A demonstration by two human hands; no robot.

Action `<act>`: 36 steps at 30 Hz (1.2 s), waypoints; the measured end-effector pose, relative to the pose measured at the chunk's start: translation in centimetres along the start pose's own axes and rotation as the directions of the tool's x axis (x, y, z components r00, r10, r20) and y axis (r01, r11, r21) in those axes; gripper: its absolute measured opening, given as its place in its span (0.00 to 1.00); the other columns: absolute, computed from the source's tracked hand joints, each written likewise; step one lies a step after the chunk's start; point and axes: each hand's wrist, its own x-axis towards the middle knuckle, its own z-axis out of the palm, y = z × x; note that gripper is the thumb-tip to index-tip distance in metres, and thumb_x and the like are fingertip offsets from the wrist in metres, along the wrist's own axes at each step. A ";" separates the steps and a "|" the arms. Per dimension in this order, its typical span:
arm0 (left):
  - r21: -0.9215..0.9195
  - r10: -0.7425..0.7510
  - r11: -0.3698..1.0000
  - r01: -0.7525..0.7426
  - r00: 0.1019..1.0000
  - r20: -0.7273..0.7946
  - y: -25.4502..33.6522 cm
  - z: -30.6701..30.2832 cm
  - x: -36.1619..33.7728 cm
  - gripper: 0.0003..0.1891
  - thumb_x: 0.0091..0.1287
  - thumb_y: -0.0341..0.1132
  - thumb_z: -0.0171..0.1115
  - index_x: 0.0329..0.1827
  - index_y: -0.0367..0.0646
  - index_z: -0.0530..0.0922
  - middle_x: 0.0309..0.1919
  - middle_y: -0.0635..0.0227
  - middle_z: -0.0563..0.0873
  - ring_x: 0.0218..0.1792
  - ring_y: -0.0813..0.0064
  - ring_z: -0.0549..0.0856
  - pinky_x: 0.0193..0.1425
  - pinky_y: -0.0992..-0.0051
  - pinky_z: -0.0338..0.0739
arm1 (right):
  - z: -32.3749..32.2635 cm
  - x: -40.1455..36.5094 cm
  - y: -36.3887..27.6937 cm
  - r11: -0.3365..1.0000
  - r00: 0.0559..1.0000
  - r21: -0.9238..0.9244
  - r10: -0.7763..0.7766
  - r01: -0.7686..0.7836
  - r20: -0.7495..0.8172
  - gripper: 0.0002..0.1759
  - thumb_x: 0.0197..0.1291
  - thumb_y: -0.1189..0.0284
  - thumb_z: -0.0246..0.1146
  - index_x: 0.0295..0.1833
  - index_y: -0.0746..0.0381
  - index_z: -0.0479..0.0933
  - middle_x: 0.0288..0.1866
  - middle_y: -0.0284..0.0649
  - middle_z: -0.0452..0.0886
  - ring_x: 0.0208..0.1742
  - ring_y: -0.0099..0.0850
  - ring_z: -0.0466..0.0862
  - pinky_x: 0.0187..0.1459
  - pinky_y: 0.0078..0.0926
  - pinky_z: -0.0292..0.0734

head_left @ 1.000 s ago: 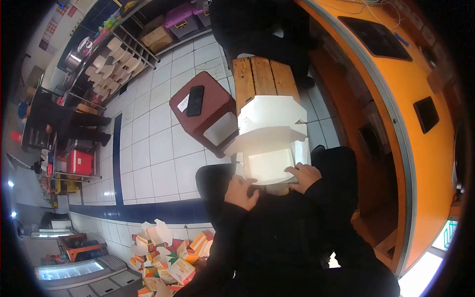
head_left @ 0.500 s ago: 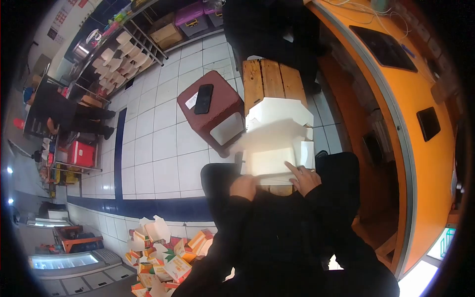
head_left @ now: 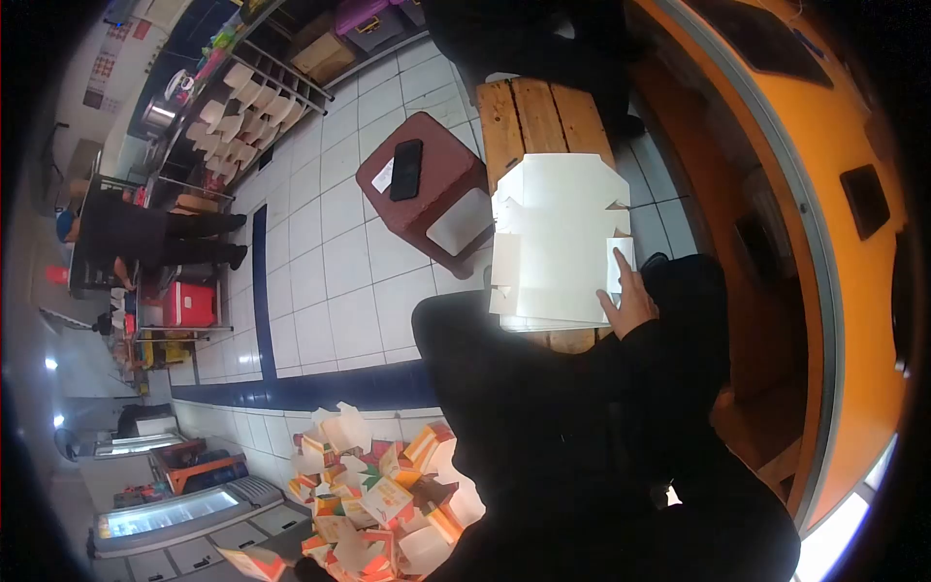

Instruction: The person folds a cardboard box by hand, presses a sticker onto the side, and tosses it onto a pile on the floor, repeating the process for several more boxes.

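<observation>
My right hand lies at the right edge of a flat white cardboard box blank, fingers stretched and apart, touching its side flap. The blank rests on other sheets on a wooden bench, with cut flaps along both sides. A dark shape like my left sleeve shows at the bottom left edge, beside an orange and white carton. My left hand's fingers cannot be made out there. Next to it is a heap of folded, printed cartons.
A brown stool with a black phone stands left of the bench. An orange counter runs along the right. One person in dark clothes stands far left; another dark-clothed figure is beyond the bench.
The part-folded box has gone from the bench, and a flat blank lies on top. My left hand has left the bench toward the lower left. The view has shifted.
</observation>
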 end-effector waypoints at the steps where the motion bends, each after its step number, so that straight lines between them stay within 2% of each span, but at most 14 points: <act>1: 0.013 0.012 1.000 -0.012 1.000 0.025 1.0 1.9 0.2 0.21 0.63 0.36 0.63 0.60 0.44 0.74 0.50 0.54 0.83 0.48 0.58 0.85 0.53 0.65 0.79 | 0.4 0.2 0.7 0.999 0.997 -0.004 0.037 -0.038 -0.071 0.46 0.61 0.66 0.66 0.80 0.48 0.49 0.61 0.53 0.73 0.59 0.52 0.79 0.56 0.48 0.77; 5: 0.230 0.327 0.924 -0.307 0.943 -0.057 9.4 5.8 3.7 0.27 0.63 0.36 0.63 0.66 0.42 0.70 0.54 0.55 0.82 0.51 0.59 0.84 0.55 0.66 0.79 | 0.7 1.6 2.5 0.972 0.973 -0.036 0.229 -0.231 -0.043 0.45 0.60 0.62 0.66 0.79 0.55 0.52 0.65 0.53 0.69 0.62 0.52 0.77 0.58 0.48 0.76; 7: 0.668 0.738 0.613 -0.422 0.607 -0.294 15.7 5.8 5.9 0.30 0.63 0.36 0.63 0.69 0.41 0.68 0.57 0.55 0.81 0.53 0.60 0.83 0.56 0.67 0.78 | 1.1 2.0 2.9 0.965 0.967 -0.071 0.251 -0.253 -0.032 0.44 0.60 0.61 0.66 0.78 0.57 0.54 0.65 0.53 0.68 0.62 0.52 0.77 0.58 0.48 0.76; 8: 0.808 0.845 0.526 -0.264 0.273 -0.461 20.0 5.6 6.9 0.31 0.63 0.36 0.63 0.71 0.41 0.66 0.58 0.55 0.80 0.53 0.60 0.83 0.56 0.67 0.78 | 1.2 2.1 3.2 0.955 0.960 -0.100 0.281 -0.281 -0.015 0.43 0.60 0.60 0.66 0.77 0.58 0.56 0.66 0.52 0.68 0.62 0.52 0.77 0.59 0.47 0.76; 9: 0.261 0.587 0.757 -0.599 0.450 -0.673 27.0 3.4 3.4 0.28 0.65 0.33 0.60 0.70 0.42 0.68 0.52 0.56 0.82 0.48 0.62 0.84 0.51 0.67 0.79 | 1.2 2.2 3.3 0.955 0.961 -0.104 0.276 -0.278 -0.028 0.43 0.60 0.60 0.66 0.77 0.58 0.56 0.66 0.52 0.68 0.62 0.52 0.77 0.59 0.47 0.76; 10: -0.368 0.246 0.543 -0.755 0.562 -0.790 34.2 0.9 -0.5 0.25 0.66 0.30 0.58 0.69 0.43 0.70 0.46 0.58 0.84 0.43 0.64 0.85 0.46 0.68 0.79 | 1.4 2.0 3.4 0.956 0.961 -0.100 0.273 -0.275 -0.034 0.41 0.60 0.60 0.65 0.75 0.59 0.58 0.65 0.51 0.67 0.62 0.52 0.77 0.59 0.47 0.76; 12: -0.499 0.349 0.172 -0.849 0.526 -0.775 44.1 -6.8 -12.4 0.24 0.69 0.33 0.58 0.68 0.44 0.72 0.41 0.59 0.85 0.41 0.67 0.85 0.46 0.70 0.79 | 1.5 1.8 3.2 0.958 0.963 -0.098 0.265 -0.269 -0.047 0.39 0.60 0.59 0.65 0.74 0.60 0.61 0.65 0.50 0.67 0.62 0.52 0.77 0.59 0.47 0.77; 14: -0.452 0.531 0.259 -0.853 0.517 -0.671 52.0 -7.1 -14.4 0.24 0.71 0.39 0.54 0.66 0.33 0.71 0.57 0.46 0.80 0.57 0.49 0.79 0.63 0.58 0.73 | 1.7 1.3 2.8 0.954 0.956 -0.097 0.273 -0.283 -0.107 0.35 0.61 0.59 0.65 0.70 0.61 0.65 0.63 0.50 0.69 0.61 0.52 0.77 0.58 0.48 0.77; 16: -0.298 0.618 0.221 -0.929 0.370 -0.693 57.6 -5.8 -15.8 0.26 0.68 0.40 0.58 0.67 0.35 0.71 0.49 0.45 0.83 0.51 0.47 0.82 0.56 0.56 0.77 | 1.7 1.4 3.1 0.958 0.959 -0.094 0.261 -0.272 -0.111 0.34 0.61 0.60 0.65 0.69 0.61 0.66 0.62 0.50 0.69 0.60 0.52 0.78 0.58 0.48 0.77; 19: -0.431 0.744 0.467 -0.773 0.606 -0.281 61.4 -5.5 -19.1 0.26 0.66 0.41 0.60 0.65 0.38 0.72 0.52 0.44 0.80 0.53 0.43 0.80 0.58 0.55 0.75 | 1.5 1.4 3.5 0.962 0.961 -0.078 0.251 -0.261 -0.121 0.32 0.60 0.61 0.65 0.68 0.61 0.68 0.60 0.50 0.70 0.59 0.51 0.78 0.57 0.47 0.77; 27: -0.439 0.741 0.190 -0.878 0.421 -0.523 59.4 -3.0 -20.2 0.21 0.64 0.37 0.63 0.59 0.39 0.74 0.52 0.45 0.80 0.53 0.45 0.81 0.56 0.54 0.76 | 2.2 2.0 4.7 0.999 0.948 0.036 0.031 -0.021 -0.316 0.28 0.61 0.70 0.64 0.68 0.57 0.70 0.52 0.50 0.76 0.55 0.49 0.80 0.54 0.45 0.77; 29: -0.534 0.760 0.121 -0.836 0.425 -0.492 58.9 -2.8 -21.2 0.20 0.64 0.36 0.63 0.57 0.39 0.74 0.53 0.46 0.80 0.54 0.46 0.81 0.56 0.55 0.76 | 1.4 2.0 3.8 0.948 0.971 0.318 0.101 -0.027 -0.219 0.26 0.61 0.74 0.65 0.66 0.58 0.73 0.52 0.48 0.79 0.57 0.45 0.79 0.56 0.41 0.75; 32: -0.612 0.794 0.046 -0.790 0.401 -0.458 58.2 -3.1 -23.3 0.18 0.64 0.35 0.62 0.56 0.40 0.75 0.55 0.47 0.80 0.56 0.47 0.80 0.57 0.57 0.75 | 1.4 1.7 3.2 0.961 0.994 0.270 -0.036 0.064 -0.106 0.26 0.61 0.71 0.64 0.66 0.57 0.74 0.56 0.47 0.77 0.56 0.44 0.78 0.57 0.41 0.75; 36: -0.119 0.839 -0.036 -0.992 0.035 -0.543 58.8 -2.5 -24.2 0.19 0.60 0.36 0.64 0.54 0.43 0.76 0.54 0.55 0.82 0.59 0.53 0.78 0.63 0.59 0.70 | 1.9 0.7 2.3 0.949 0.959 -0.167 -0.279 0.267 -0.051 0.26 0.60 0.70 0.66 0.66 0.54 0.75 0.62 0.40 0.74 0.58 0.42 0.76 0.58 0.37 0.73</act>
